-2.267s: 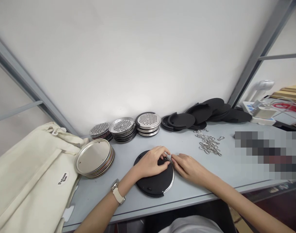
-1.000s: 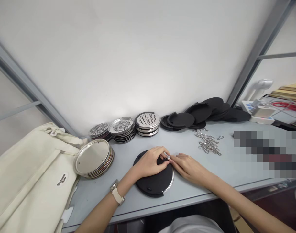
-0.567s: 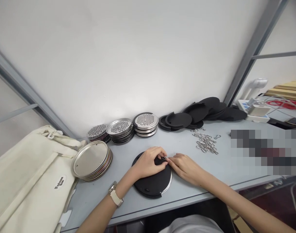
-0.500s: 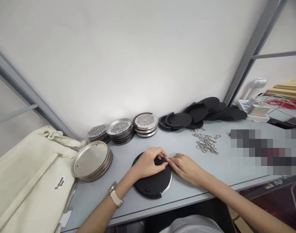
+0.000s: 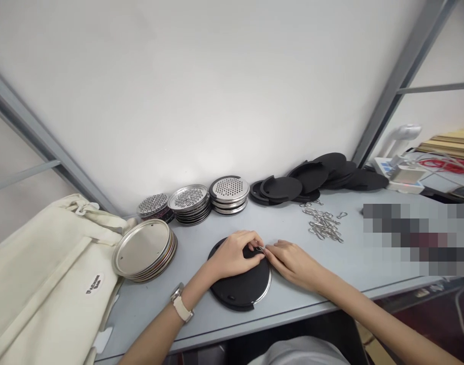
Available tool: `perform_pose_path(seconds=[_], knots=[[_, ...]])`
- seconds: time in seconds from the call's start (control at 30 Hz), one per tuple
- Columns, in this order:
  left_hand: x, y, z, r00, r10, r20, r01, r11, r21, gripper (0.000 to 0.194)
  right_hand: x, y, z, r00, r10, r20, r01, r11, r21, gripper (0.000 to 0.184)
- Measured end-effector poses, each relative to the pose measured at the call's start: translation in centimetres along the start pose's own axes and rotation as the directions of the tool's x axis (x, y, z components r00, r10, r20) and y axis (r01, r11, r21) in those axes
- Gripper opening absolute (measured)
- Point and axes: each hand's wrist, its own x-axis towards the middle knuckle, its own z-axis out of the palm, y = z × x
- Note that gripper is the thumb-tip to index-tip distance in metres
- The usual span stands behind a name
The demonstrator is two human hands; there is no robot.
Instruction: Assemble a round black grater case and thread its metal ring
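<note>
A round black disc (image 5: 241, 290) with a silver metal rim showing along its right side lies flat on the table before me. My left hand (image 5: 235, 255) rests over its far part, with thumb and fingers closed around the upper right edge. There, a small metal carabiner clip (image 5: 260, 248) shows between my hands. My right hand (image 5: 290, 261) pinches its right end between thumb and forefinger. Fingers partly hide the clip, so I cannot tell whether it passes through the disc. A loose heap of similar carabiner clips (image 5: 325, 224) lies further right.
Along the wall stand stacks of metal grater discs (image 5: 228, 188) and overlapping black round covers (image 5: 281, 188). To the left are stacked plain metal discs (image 5: 142, 248) and a cream bag (image 5: 45, 274). A power strip (image 5: 402, 183) with cables sits at the right.
Hands and black disc stay almost in place. The clip shows slightly more between my fingertips; the whole view has shifted a little.
</note>
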Motion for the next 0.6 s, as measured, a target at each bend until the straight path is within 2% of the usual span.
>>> perform_pose_path(seconds=[0.23, 0.6], knots=[[-0.02, 0.02, 0.09, 1.000, 0.009, 0.007, -0.009, 1.000, -0.011, 0.012, -0.10, -0.20, -0.04, 0.997, 0.063, -0.035, -0.060, 0.995, 0.083, 0.019], [0.00, 0.00, -0.06, 0.999, 0.032, 0.012, -0.032, 0.999, 0.013, 0.007, -0.13, 0.22, 0.18, 1.000, 0.014, -0.018, -0.013, 0.999, 0.043, 0.023]])
